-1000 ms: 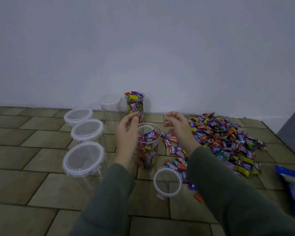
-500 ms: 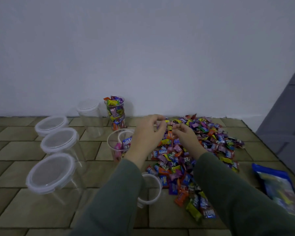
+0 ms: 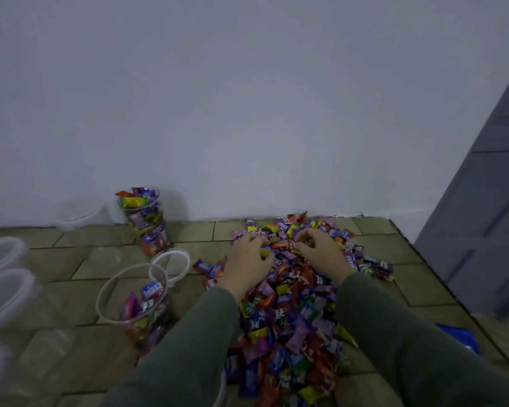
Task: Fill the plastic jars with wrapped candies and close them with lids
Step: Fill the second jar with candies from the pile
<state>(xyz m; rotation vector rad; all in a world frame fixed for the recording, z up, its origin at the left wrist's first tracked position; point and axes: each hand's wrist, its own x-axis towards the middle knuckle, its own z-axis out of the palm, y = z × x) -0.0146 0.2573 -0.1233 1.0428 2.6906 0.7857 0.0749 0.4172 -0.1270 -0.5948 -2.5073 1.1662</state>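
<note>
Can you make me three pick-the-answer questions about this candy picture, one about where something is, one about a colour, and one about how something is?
1. Where do both hands rest? A) on the candy pile B) inside a jar C) on a lid
2. What colour are the sleeves? A) red B) green C) white
3. How is the jar nearest the left arm? A) lidded and empty B) tipped over C) open, partly filled

Answers:
1 A: the left hand and right hand lie on the candy pile.
2 B: the sleeves are dull green.
3 C: the near jar stands upright, lidless, with candies in its lower part.
</note>
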